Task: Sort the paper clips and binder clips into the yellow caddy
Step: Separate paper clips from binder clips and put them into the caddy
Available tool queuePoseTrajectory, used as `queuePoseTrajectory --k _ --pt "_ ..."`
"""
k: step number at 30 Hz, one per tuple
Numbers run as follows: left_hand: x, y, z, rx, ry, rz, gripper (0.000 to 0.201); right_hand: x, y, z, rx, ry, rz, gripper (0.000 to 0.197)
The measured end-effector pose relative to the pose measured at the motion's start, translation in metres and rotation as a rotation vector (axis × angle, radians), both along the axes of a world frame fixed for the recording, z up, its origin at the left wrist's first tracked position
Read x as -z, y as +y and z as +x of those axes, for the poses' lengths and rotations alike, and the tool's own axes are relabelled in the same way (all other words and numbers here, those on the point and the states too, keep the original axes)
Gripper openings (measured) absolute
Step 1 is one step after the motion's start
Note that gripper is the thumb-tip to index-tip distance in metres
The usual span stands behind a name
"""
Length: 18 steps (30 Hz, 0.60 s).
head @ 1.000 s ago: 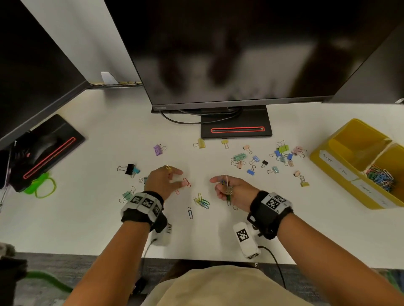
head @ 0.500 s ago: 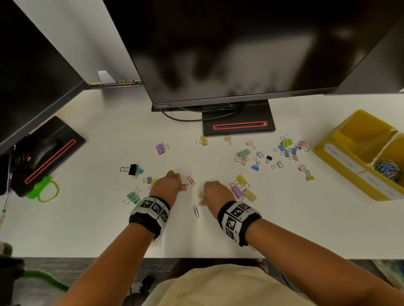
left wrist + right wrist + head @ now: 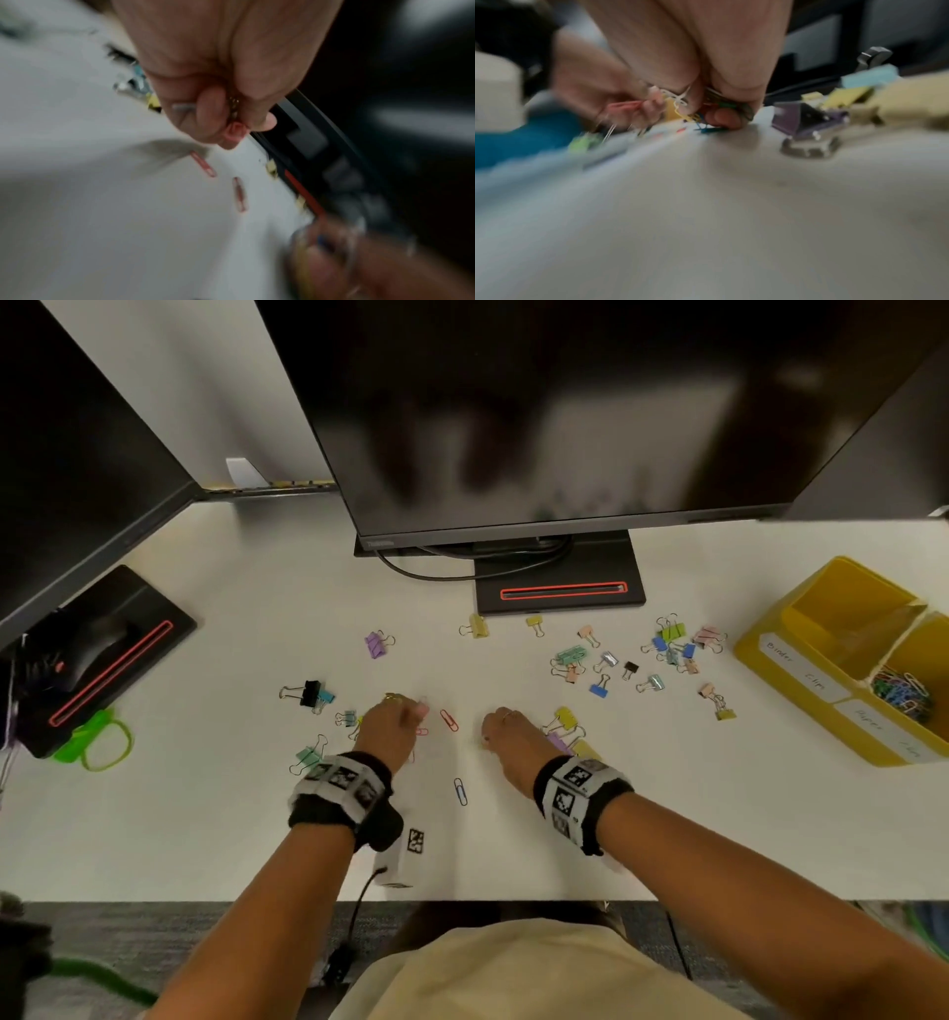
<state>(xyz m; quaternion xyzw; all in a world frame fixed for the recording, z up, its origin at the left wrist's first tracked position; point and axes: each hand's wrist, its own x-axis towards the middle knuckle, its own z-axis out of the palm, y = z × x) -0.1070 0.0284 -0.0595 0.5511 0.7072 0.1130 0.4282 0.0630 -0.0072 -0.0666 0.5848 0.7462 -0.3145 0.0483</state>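
Since a second ago right hand [image 3: 506,734] has dropped to counter [image 3: 215,814]. Left hand [image 3: 393,724] pinches paper clips [image 3: 235,130]; right grasps its own bunch. Yellow caddy [image 3: 801,660] far right. Slide flat clips before lifting.

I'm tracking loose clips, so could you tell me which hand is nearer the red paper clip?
Left. The left hand has its fingertips just left of the red paper clip; the right hand sits a little farther off on the clip's right.
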Motion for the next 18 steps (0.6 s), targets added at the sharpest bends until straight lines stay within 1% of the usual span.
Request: queuePoseTrajectory --k 1,2,3,4,5,6,8,10,11,12,13,14,15,16,17,18 --pt "-0.001 -0.002 -0.003 -0.116 -0.191 -0.061 0.024 -0.001 0.004 0.007 0.125 0.120 -0.047 0.037" --pt "-0.003 -0.006 -0.004 -0.237 -0.427 -0.159 0.026 -0.001 0.006 0.013 0.245 0.227 -0.093 0.032" --pt "-0.005 -0.010 -0.004 -0.343 -0.661 -0.266 0.028 -0.001 0.008 0.018 0.382 0.365 -0.140 0.025" --pt "-0.007 -0.013 -0.005 -0.423 -0.853 -0.346 0.029 0.000 0.008 0.023 0.514 0.519 -0.190 0.021" --pt "-0.007 -0.017 -0.005 -0.468 -0.972 -0.405 0.028 -0.002 0.008 0.027 0.615 0.663 -0.251 0.021" --pt "-0.006 -0.021 -0.005 -0.497 -1.056 -0.432 0.027 -0.002 0.007 0.031 0.684 0.799 -0.312 0.023" --pt "-0.001 -0.030 -0.007 -0.541 -1.150 -0.436 0.019 -0.005 0.004 0.036 0.758 1.048 -0.419 0.022" --pt "0.001 -0.038 -0.009 -0.569 -1.225 -0.429 0.018 -0.010 0.003 0.041 0.788 1.217 -0.522 0.024" --pt "0.002 -0.042 -0.010 -0.561 -1.237 -0.435 0.017 -0.013 0.003 0.045 0.811 1.282 -0.567 0.026" --pt "0.002 -0.046 -0.010 -0.543 -1.246 -0.459 0.011 -0.014 0.003 0.048 0.861 1.343 -0.615 0.026" --pt "0.002 -0.050 -0.011 -0.519 -1.244 -0.477 0.015 -0.016 0.004 0.051 0.935 1.414 -0.684 0.026" --pt "0.001 -0.054 -0.010 -0.505 -1.227 -0.502 0.024 -0.018 0.004 0.053 1.013 1.474 -0.755 0.024" --pt "0.001 -0.056 -0.008 -0.516 -1.183 -0.508 0.025 -0.021 0.006 0.053 1.074 1.494 -0.793 0.021" --pt "0.000 -0.058 -0.004 -0.548 -1.108 -0.499 0.018 -0.023 0.009 0.053 1.127 1.456 -0.791 0.017" --pt "-0.001 -0.058 -0.001 -0.573 -0.988 -0.460 0.012 -0.026 0.011 0.051 1.148 1.369 -0.757 0.019" --pt "-0.004 -0.058 0.004 -0.575 -0.835 -0.398 0.017 -0.028 0.012 0.050 1.122 1.218 -0.688 0.024"
